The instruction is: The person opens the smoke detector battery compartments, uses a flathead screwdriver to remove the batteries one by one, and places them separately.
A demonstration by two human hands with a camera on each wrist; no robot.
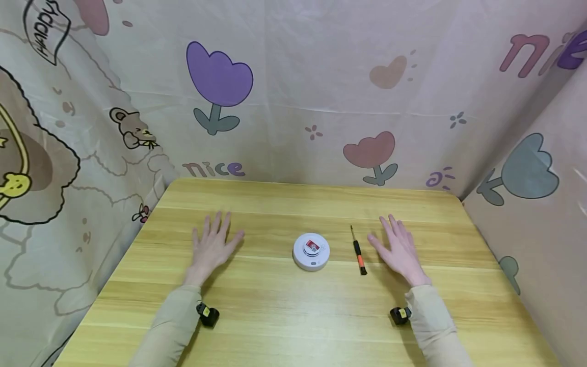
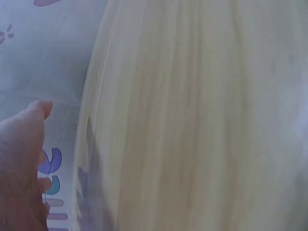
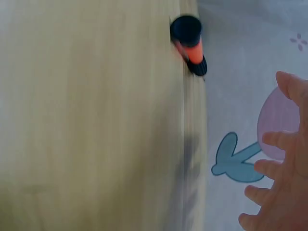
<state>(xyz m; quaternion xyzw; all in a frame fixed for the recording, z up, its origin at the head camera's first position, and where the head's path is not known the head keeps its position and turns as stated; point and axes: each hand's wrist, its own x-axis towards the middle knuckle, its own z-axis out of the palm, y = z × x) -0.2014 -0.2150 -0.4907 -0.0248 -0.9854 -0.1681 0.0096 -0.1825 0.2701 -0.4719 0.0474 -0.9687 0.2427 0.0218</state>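
Note:
A round white smoke detector [image 1: 311, 261] with a red label on top lies near the middle of the wooden table. To its right is a small screwdriver [image 1: 357, 249] with a black and orange handle, its thin tip pointing to the back. My left hand [image 1: 212, 246] is left of the detector, palm down with fingers spread and nothing held. On the other side, my right hand [image 1: 400, 251] is spread just right of the screwdriver, also holding nothing. The right wrist view shows the screwdriver [image 3: 194, 52] end-on, apart from the fingers.
The wooden table [image 1: 275, 316] meets a printed fabric curtain [image 1: 293, 76] along its back edge. More of this cloth hangs at the left and right sides. A small black camera sits on each wrist, over beige sleeves [image 1: 171, 326].

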